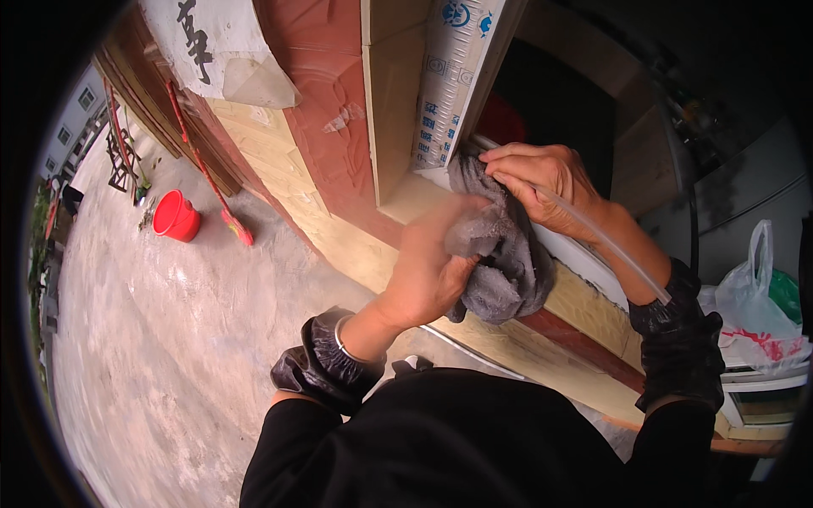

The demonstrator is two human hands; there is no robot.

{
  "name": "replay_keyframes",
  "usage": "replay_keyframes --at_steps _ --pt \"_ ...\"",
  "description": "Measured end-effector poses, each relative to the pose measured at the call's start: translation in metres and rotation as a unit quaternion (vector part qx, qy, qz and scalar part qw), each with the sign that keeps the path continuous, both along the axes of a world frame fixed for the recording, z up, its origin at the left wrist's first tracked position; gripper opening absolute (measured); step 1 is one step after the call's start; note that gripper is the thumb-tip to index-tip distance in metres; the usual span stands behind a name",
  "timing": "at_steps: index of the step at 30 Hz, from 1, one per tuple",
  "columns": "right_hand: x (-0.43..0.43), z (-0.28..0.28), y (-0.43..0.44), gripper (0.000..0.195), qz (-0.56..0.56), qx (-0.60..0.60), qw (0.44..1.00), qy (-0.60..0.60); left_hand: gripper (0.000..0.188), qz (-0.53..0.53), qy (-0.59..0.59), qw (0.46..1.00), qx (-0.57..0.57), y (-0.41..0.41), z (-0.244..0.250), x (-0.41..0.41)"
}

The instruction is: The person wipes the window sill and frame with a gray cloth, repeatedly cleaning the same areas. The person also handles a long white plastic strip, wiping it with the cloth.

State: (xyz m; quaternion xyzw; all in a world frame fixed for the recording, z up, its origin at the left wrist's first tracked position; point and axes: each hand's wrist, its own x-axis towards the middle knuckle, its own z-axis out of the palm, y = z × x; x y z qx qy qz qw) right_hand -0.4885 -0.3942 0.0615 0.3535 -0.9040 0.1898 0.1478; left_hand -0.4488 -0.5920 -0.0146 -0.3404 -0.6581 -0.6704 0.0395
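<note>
A grey towelling cloth [508, 273] lies bunched over the corner of a window sill [581, 263]. My left hand [425, 267], blurred by motion, grips a fold of it on the near side. In my right hand [549, 181] is a thin translucent rod [603, 241], pinched between thumb and fingers. Its rear end passes back over my wrist; its front end is hidden by the fingers. These fingers are against the upper part of the cloth, by the foot of the window frame [438, 95], which still carries printed film.
Yellow and red wall tiles [324, 127] surround the window. On the concrete floor [190, 343] stand a red bucket [176, 216] and a red-handled broom [203, 162]. A plastic bag [759, 298] sits at the right, inside the opening. A partly peeled paper with writing [216, 51] hangs on the wall.
</note>
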Motion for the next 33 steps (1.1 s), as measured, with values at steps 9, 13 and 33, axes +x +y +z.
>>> replay_keyframes --at_steps 9,13,33 --pt "0.041 0.037 0.048 0.011 -0.025 0.02 0.986 -0.165 0.038 -0.222 -0.134 0.961 0.092 0.011 0.003 0.011" --pt "0.022 0.025 0.018 0.01 0.005 0.014 1.0 -0.022 0.04 -0.154 -0.12 0.973 0.125 0.009 -0.008 0.004" --pt "-0.025 -0.023 0.003 0.015 0.018 -0.064 0.997 0.049 0.028 0.036 -0.08 0.993 0.085 -0.007 0.002 -0.007"
